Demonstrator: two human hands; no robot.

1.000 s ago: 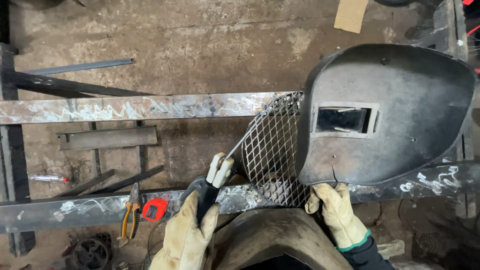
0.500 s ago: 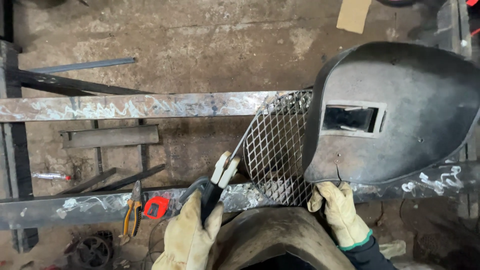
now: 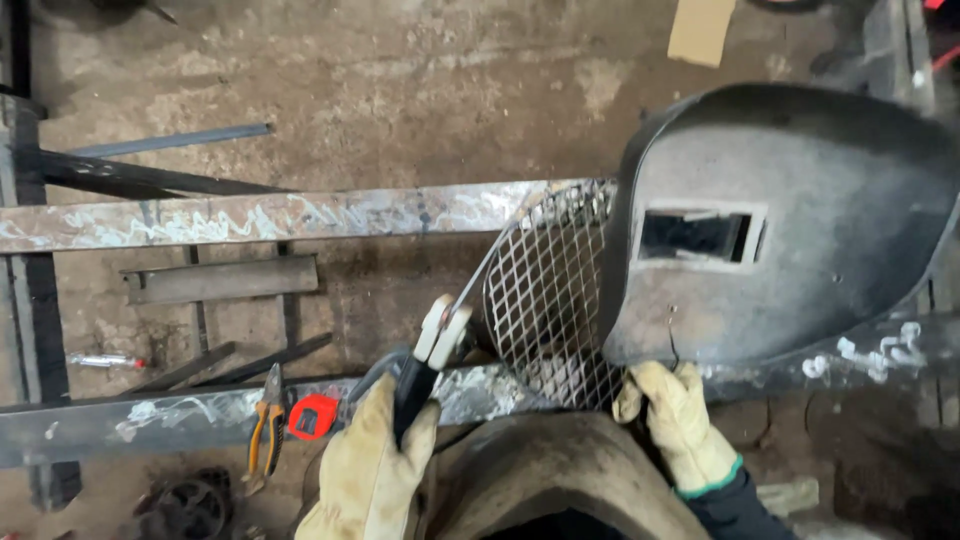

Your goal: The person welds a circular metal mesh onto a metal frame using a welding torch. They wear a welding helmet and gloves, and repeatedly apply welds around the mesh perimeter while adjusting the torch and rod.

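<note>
My left hand (image 3: 370, 470), in a tan leather glove, grips a welding electrode holder (image 3: 430, 360). Its white jaws clamp a thin rod that slants up to the right along the edge of an expanded metal mesh panel (image 3: 545, 285). My right hand (image 3: 680, 420), also gloved, holds the handle of a dark hand-held welding shield (image 3: 800, 230) with a small rectangular window. The shield hangs over the right part of the mesh. The mesh lies between two whitish steel bars, a far one (image 3: 250, 215) and a near one (image 3: 150, 420).
Orange-handled pliers (image 3: 265, 430) and a red tape measure (image 3: 312, 415) lie on the near bar. A short flat bar (image 3: 220, 280), a marker (image 3: 105, 360) and loose dark strips rest on the dirty concrete floor. A cardboard scrap (image 3: 700, 30) lies at the top.
The shield has shifted a little right and down over the mesh. My left hand with the electrode holder has moved slightly lower and rightward.
</note>
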